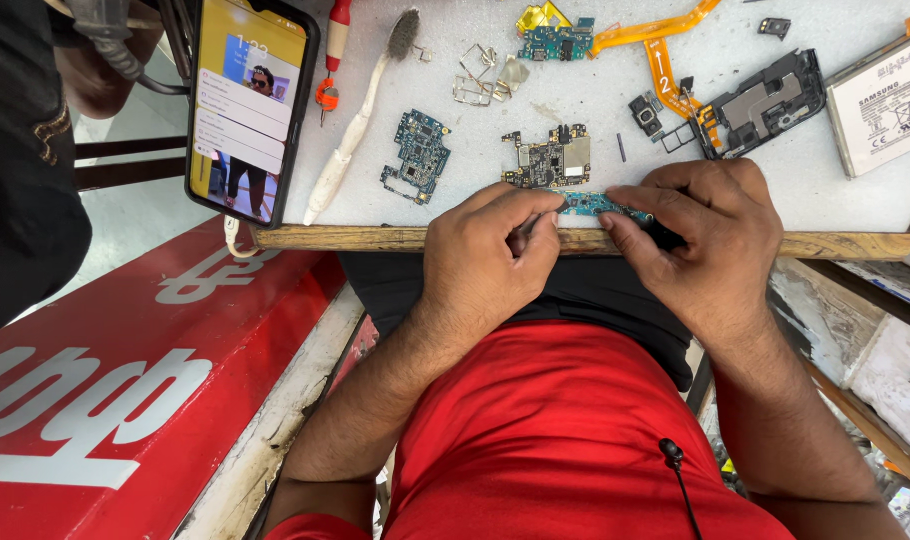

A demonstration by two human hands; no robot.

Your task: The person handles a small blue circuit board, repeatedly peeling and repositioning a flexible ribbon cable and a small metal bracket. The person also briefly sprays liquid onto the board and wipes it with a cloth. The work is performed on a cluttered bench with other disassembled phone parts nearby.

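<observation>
The head view looks down on a white counter (575,100) with a wooden front edge. Both hands rest at that edge, working on a small blue-green circuit board (590,204) that lies flat on the counter just in front of the person's red shirt. The left hand (485,255) has its grip closed, thumb and fingers pinched together on what looks like a thin tool whose tip meets the left end of the board; the tool itself is mostly hidden. The right hand (705,235) presses its fingertips down on the right end of the board, its grip clamped on the board and pinning it to the counter.

Just beyond the hands lies a second circuit board with metal shields (548,160), and to its left a third, darker blue one (417,155). A white toothbrush (360,115) lies slanted near them, and a red-handled screwdriver (333,50) sits beside a phone (247,105) with a lit screen that overhangs the counter's left edge. Farther back lie thin metal frames (480,75), orange ribbon cables (660,50), a black phone frame piece (765,100) and a white battery (885,100). No container is in view; every part lies loose on the counter.
</observation>
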